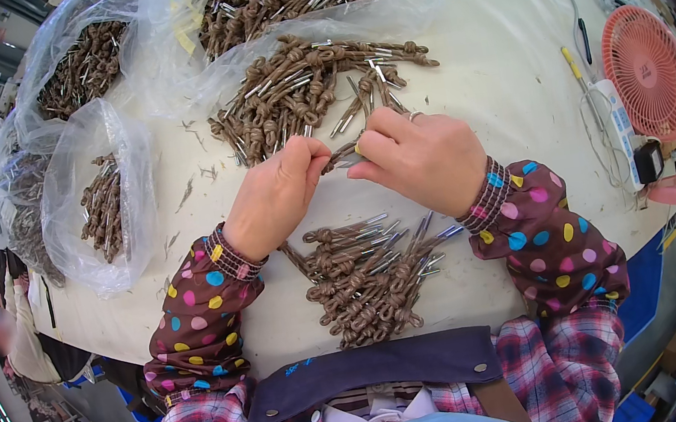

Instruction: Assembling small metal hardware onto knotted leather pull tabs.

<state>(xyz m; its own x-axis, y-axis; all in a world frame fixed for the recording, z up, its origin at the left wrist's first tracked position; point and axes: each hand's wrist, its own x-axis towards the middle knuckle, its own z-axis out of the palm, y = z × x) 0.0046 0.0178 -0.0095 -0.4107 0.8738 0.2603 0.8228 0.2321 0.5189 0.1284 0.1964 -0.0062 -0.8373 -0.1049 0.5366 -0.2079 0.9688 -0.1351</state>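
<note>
Both of my hands meet over the middle of the table. My left hand [276, 189] pinches one end of a brown cord [341, 155] between thumb and forefinger. On the other side, my right hand [425, 155] is closed on the same cord, its fingertips a short way from the left ones. Fingers partly hide the cord, and a small greyish piece by the right thumb is too small to name. Just beyond lies a heap of knotted brown cords [275, 103] with silvery metal tips. Nearer my body rests a second pile of knotted cords [366, 285].
Clear plastic bags [133, 166] holding more cords stand at the left and far side. A pink fan [645, 68], a white power strip [615, 120] and a yellow-tipped tool [572, 61] are on the right. Another person [22, 333] is beyond the table's left edge.
</note>
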